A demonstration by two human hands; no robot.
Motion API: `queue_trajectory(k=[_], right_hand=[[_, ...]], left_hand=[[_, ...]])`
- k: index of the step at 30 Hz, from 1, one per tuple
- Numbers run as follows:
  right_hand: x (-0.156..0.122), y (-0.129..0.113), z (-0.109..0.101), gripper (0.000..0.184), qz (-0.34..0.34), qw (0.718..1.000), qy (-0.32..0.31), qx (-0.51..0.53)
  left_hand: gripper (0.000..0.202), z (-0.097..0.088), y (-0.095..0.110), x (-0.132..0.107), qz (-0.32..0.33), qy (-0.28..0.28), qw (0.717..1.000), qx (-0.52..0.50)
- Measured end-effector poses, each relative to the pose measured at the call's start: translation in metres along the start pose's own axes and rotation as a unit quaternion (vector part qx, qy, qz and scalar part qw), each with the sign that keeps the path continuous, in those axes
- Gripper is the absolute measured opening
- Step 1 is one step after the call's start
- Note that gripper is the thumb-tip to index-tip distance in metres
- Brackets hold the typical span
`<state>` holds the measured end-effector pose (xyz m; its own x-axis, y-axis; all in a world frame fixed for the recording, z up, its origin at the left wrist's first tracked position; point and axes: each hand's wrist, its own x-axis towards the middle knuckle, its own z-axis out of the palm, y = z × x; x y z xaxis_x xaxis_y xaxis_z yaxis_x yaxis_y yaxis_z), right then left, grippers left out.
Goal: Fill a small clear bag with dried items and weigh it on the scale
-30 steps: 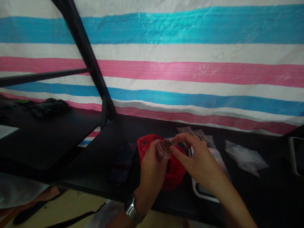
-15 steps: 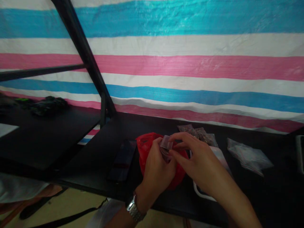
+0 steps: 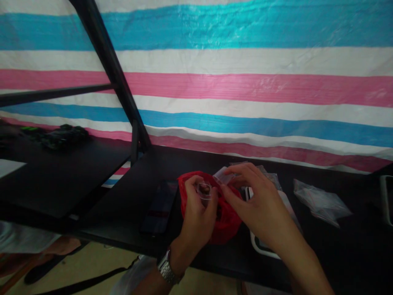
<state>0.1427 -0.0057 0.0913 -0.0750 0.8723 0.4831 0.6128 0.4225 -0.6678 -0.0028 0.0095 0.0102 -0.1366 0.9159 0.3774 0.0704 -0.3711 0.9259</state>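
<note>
My left hand (image 3: 199, 213), with a metal watch (image 3: 166, 268) on its wrist, is closed round a small clear plastic pouch or container (image 3: 205, 191). Its open rim faces up and brownish bits show inside; its exact kind is unclear. Just to the right, my right hand (image 3: 253, 192) pinches a small clear plastic piece (image 3: 222, 175) between thumb and fingers, apart from that rim. Both hands are over an opened red plastic bag (image 3: 225, 231), whose dark contents are partly hidden by the fingers.
A dark phone (image 3: 159, 209) lies left of the red bag. Behind my right hand are filled clear packets (image 3: 270, 177) and a white-rimmed tray (image 3: 260, 250). Clear bags (image 3: 321, 200) lie farther right on the black table (image 3: 123, 217). A black metal post (image 3: 107, 61) rises at left.
My right hand has drawn the clear plastic piece away from the rim in my left hand, up and right. My left hand has shifted slightly left, and the brownish contents now show.
</note>
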Motion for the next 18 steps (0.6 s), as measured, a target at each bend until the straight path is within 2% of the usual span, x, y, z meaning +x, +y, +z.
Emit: queue_trajectory(k=[2,4,6,8,12,15,18], right_hand=[[0.002,0.008,0.005,0.025,0.026,0.999,0.002,-0.031],[0.002,0.015,0.014,0.024,0.049,0.993,-0.073,-0.078],[0.000,0.020,0.027,0.022,0.059,0.976,-0.165,-0.133],[0.000,0.023,0.040,0.021,0.059,0.956,-0.204,-0.200],[0.004,0.029,0.059,0.023,0.088,0.928,-0.177,-0.316],[0.007,0.032,0.066,0.025,0.106,0.921,-0.148,-0.344],[0.008,0.032,0.071,0.025,0.106,0.924,-0.157,-0.332]], left_hand=[[0.022,-0.005,0.002,0.006,0.007,0.086,0.996,0.005],[0.025,-0.012,0.007,0.007,0.027,0.144,0.989,0.000],[0.026,-0.018,0.011,0.003,0.050,0.173,0.984,0.004],[0.023,-0.023,0.015,-0.005,0.063,0.171,0.983,0.027],[0.023,-0.032,0.011,-0.019,0.045,0.107,0.987,0.109],[0.034,-0.038,-0.004,-0.016,0.027,0.098,0.977,0.190],[0.044,-0.042,-0.020,-0.007,0.010,0.078,0.968,0.238]])
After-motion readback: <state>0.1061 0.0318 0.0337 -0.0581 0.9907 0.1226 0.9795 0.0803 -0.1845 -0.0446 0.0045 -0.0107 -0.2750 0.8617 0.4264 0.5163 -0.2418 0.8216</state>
